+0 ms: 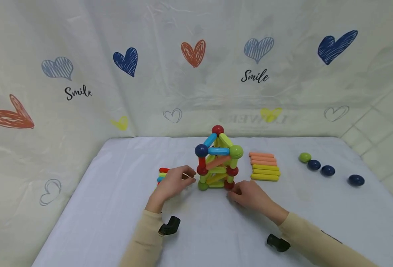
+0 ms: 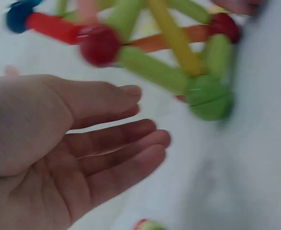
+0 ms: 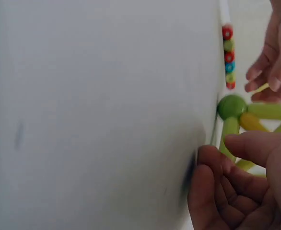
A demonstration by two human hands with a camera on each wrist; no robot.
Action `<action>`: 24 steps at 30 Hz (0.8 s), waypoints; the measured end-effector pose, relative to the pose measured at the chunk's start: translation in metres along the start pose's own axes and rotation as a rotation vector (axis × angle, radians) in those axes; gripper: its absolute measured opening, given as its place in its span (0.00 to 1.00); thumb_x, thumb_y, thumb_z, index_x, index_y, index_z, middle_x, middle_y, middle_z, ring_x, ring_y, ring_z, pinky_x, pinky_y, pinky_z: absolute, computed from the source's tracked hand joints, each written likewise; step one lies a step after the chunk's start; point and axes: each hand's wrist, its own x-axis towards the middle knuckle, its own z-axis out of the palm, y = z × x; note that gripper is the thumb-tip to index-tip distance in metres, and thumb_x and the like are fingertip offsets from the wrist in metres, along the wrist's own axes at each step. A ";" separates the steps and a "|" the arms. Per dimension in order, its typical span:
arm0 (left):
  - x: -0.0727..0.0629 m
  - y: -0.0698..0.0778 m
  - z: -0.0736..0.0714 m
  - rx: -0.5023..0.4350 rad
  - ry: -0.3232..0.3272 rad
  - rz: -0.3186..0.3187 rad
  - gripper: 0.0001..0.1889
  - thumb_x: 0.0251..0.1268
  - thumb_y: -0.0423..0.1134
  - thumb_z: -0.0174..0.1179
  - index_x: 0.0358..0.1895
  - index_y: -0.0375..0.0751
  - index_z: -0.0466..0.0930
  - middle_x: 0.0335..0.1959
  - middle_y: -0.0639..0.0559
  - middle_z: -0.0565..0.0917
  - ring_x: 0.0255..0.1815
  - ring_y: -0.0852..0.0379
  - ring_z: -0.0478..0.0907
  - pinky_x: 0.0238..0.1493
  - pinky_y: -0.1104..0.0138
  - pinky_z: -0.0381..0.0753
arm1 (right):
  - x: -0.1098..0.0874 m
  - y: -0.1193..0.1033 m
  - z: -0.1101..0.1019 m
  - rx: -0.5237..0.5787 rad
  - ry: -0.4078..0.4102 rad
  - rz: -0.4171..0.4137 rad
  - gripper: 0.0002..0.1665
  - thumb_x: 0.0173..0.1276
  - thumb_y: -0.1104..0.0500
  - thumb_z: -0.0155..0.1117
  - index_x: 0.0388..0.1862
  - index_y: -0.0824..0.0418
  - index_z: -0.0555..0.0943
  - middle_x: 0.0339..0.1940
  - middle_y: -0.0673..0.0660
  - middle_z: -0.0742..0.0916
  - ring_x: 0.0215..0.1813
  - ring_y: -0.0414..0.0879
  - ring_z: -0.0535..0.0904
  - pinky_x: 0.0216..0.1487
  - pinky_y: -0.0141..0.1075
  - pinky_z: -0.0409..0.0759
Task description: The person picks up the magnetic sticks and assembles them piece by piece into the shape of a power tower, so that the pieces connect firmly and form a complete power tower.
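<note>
A tower of magnetic rods and balls [image 1: 218,151] stands on the white table, topped by a red ball [image 1: 218,129]. To its left is my left hand [image 1: 174,181], thumb and fingers apart with nothing between them. In the left wrist view this hand [image 2: 83,139] lies just short of the tower's green corner ball [image 2: 210,98]. My right hand [image 1: 250,194] is at the tower's bottom right corner, close to a red ball [image 1: 229,185]. Its fingers [image 3: 203,191] are loosely curled; they hide that corner in the right wrist view, so contact is unclear.
Orange and yellow rods [image 1: 264,167] lie in a row right of the tower. Farther right are a green ball [image 1: 305,157] and several dark blue balls [image 1: 328,170]. More coloured rods [image 1: 163,171] lie partly behind my left hand. A curtain with printed hearts [image 1: 196,85] hangs behind.
</note>
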 end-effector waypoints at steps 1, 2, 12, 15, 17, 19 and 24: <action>-0.004 0.001 -0.007 0.001 -0.003 0.008 0.12 0.68 0.40 0.61 0.52 0.41 0.81 0.46 0.53 0.83 0.48 0.53 0.80 0.48 0.61 0.82 | 0.000 -0.003 0.003 0.011 -0.024 -0.031 0.08 0.65 0.54 0.68 0.32 0.58 0.85 0.17 0.46 0.78 0.23 0.41 0.72 0.26 0.32 0.73; -0.008 0.002 -0.015 0.003 -0.008 0.020 0.12 0.69 0.41 0.60 0.51 0.42 0.81 0.46 0.54 0.83 0.49 0.54 0.80 0.49 0.61 0.81 | 0.001 -0.006 0.006 0.029 -0.044 -0.064 0.08 0.65 0.54 0.68 0.33 0.58 0.85 0.18 0.45 0.79 0.24 0.41 0.73 0.27 0.32 0.74; -0.051 -0.009 -0.071 -0.090 -0.071 0.052 0.11 0.68 0.46 0.62 0.51 0.55 0.81 0.49 0.57 0.82 0.51 0.58 0.81 0.55 0.58 0.78 | 0.022 -0.064 0.048 0.183 -0.131 -0.262 0.17 0.65 0.53 0.70 0.49 0.60 0.82 0.33 0.43 0.82 0.37 0.39 0.77 0.40 0.30 0.78; -0.059 -0.007 -0.079 -0.068 -0.025 0.045 0.13 0.66 0.49 0.63 0.52 0.58 0.80 0.53 0.57 0.82 0.58 0.57 0.76 0.60 0.52 0.73 | 0.031 -0.081 0.058 0.191 -0.126 -0.297 0.20 0.65 0.53 0.70 0.52 0.60 0.81 0.37 0.46 0.83 0.39 0.39 0.77 0.42 0.30 0.78; -0.063 -0.005 -0.083 -0.036 0.008 0.029 0.15 0.66 0.51 0.63 0.54 0.60 0.80 0.56 0.57 0.80 0.62 0.55 0.73 0.62 0.49 0.71 | 0.038 -0.092 0.065 0.191 -0.120 -0.328 0.21 0.65 0.54 0.70 0.54 0.60 0.81 0.40 0.48 0.83 0.41 0.40 0.77 0.44 0.30 0.78; -0.067 -0.003 -0.086 -0.007 0.029 0.017 0.18 0.65 0.52 0.63 0.57 0.60 0.78 0.59 0.58 0.78 0.65 0.53 0.69 0.63 0.47 0.69 | 0.044 -0.101 0.073 0.172 -0.104 -0.362 0.21 0.65 0.54 0.70 0.55 0.60 0.81 0.43 0.50 0.83 0.43 0.41 0.77 0.45 0.29 0.78; -0.072 -0.001 -0.089 0.002 0.050 0.019 0.21 0.65 0.52 0.63 0.60 0.57 0.76 0.62 0.58 0.77 0.68 0.51 0.68 0.66 0.46 0.66 | 0.060 -0.117 0.089 0.083 -0.045 -0.416 0.19 0.65 0.55 0.69 0.54 0.58 0.83 0.46 0.50 0.83 0.48 0.40 0.77 0.49 0.28 0.77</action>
